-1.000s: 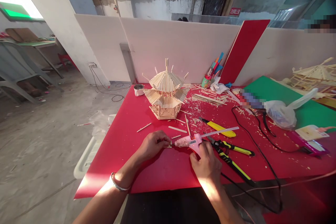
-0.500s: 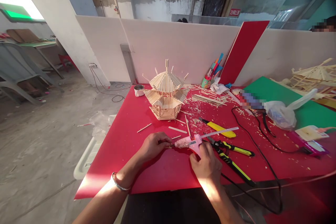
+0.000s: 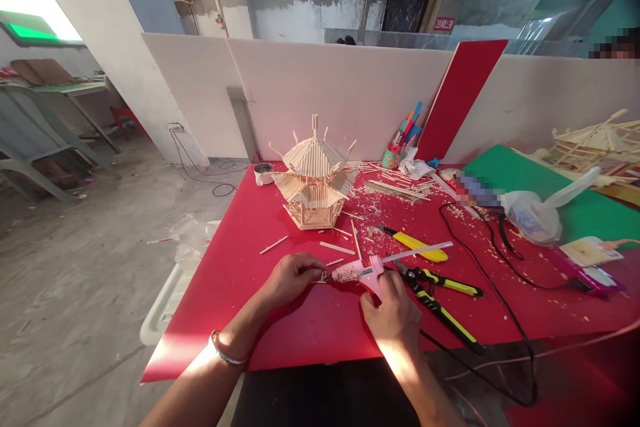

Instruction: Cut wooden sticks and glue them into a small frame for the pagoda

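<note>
My right hand (image 3: 395, 310) is wrapped round the handle of a pink hot glue gun (image 3: 357, 272), a clear glue stick (image 3: 417, 252) jutting from its back. The nozzle points left, at the fingertips of my left hand (image 3: 296, 278). Those fingers pinch a small piece of wooden stick (image 3: 321, 278) low over the red table; its far part is hidden by the fingers. Beyond the hands stands a two-tiered pavilion model (image 3: 315, 180) built of thin wooden sticks. Loose sticks (image 3: 274, 245) lie between it and my hands.
Right of the glue gun lie a yellow utility knife (image 3: 420, 247) and black-and-yellow pliers (image 3: 443, 307). A black cable (image 3: 493, 280) loops across the red table (image 3: 220, 293). Behind are a pen cup (image 3: 391, 157), a white cup (image 3: 263, 175), wood scraps and a plastic bag (image 3: 533, 217).
The view has shifted very slightly. Both hands keep their grips, and the glue gun's nozzle stays by the stick piece at my left fingertips.
</note>
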Tool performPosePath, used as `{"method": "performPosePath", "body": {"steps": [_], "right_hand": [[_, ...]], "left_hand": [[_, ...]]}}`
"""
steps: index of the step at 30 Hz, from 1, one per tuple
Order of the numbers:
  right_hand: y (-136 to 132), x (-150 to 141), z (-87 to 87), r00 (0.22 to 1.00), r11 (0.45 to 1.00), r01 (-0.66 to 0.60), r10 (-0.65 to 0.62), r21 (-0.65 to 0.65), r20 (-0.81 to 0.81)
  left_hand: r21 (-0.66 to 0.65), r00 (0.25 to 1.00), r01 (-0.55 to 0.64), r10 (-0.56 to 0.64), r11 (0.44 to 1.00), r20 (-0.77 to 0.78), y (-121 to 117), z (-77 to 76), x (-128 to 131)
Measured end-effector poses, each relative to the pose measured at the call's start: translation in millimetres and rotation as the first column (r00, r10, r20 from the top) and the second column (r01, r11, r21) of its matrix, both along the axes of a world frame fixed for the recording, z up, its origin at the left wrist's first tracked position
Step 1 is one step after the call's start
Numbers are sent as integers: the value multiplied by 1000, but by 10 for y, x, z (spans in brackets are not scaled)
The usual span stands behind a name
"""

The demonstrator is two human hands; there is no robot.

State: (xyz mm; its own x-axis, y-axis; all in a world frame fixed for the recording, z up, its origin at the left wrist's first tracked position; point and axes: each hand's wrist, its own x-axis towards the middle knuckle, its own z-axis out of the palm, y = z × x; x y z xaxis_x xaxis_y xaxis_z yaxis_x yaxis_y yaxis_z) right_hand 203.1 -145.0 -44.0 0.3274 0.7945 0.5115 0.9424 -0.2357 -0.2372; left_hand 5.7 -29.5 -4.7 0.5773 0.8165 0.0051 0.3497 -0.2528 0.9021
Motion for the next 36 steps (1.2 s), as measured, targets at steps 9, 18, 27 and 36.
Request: {"method": "performPosePath", "body": {"steps": [9, 18, 27, 36], "right_hand": [[3, 1, 1, 1000, 1000, 8, -8, -7, -1], [7, -1, -1, 1000, 1000, -6, 6, -18, 1], [12, 10, -12, 1000, 1000, -24, 23, 9, 10], [-77, -17, 20, 999, 999, -29, 29, 27, 16]], "left_hand": [[-6, 1000, 3, -3, 1000, -1, -8, 41, -2], [-25, 1000, 10, -10, 1000, 19, -3, -4, -4], [-5, 1000, 8, -7, 1000, 3, 5, -16, -13], [4, 1000, 27, -27, 1000, 0, 0, 15, -6]]}}
